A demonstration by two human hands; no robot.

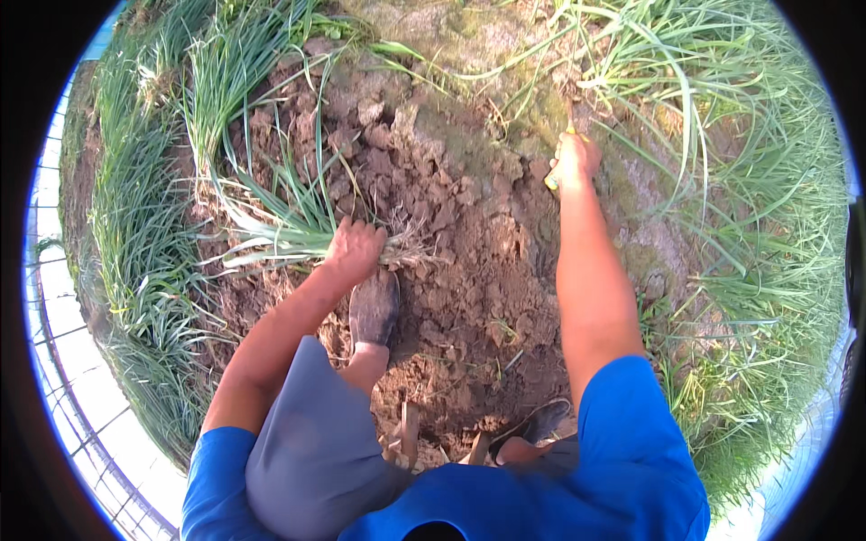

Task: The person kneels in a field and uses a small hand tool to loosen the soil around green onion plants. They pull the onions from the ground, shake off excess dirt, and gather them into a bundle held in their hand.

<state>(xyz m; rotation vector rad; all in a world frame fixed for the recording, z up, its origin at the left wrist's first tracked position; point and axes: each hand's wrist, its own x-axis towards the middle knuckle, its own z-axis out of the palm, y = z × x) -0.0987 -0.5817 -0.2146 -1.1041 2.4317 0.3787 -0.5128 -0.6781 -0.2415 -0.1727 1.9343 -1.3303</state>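
My left hand (356,249) grips a bunch of chive-like plants (284,240) near their base. Their long green leaves point left, and pale stringy roots (406,243) stick out on the right, just above my shoe. Further out to the right, my right hand (576,159) is closed around the yellow-green handle (553,181) of a hand tool. A thin part of the tool (570,111) runs from the fist towards the base of the standing plants (636,67); its far end is hard to make out.
Uprooted bunches (210,101) lie in a long row on the left. Broken clods of brown soil (440,176) spread between my hands. Standing green plants (758,203) fill the right side. My shoes (374,308) flank wooden legs (409,433), perhaps of a low stool, beneath me.
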